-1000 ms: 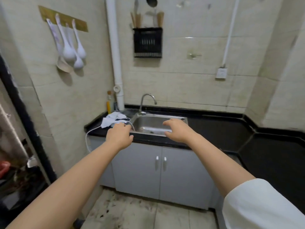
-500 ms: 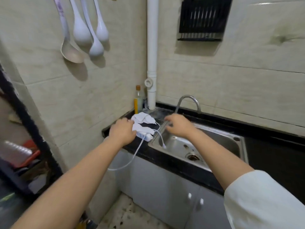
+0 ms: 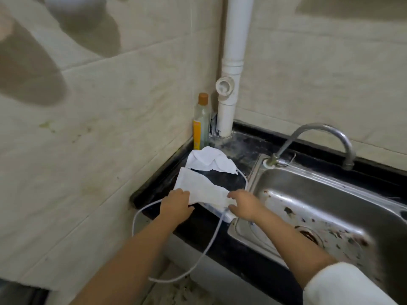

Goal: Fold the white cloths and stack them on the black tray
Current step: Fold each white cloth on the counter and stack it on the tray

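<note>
Black bench (image 3: 222,243) beside sink (image 3: 308,194): near cloth (image 3: 202,190) spanned between hands, long axis left-right; left hand (image 3: 176,205) and right hand (image 3: 243,204) pinched opposite ends, equally near.

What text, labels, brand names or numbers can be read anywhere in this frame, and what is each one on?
None can be read.
bottle: its yellow label shows no legible print; too blurred.
white pipe: a small dark mark near its base, too small to read.
white cloths, sink, wall tiles: no writing visible.
</note>
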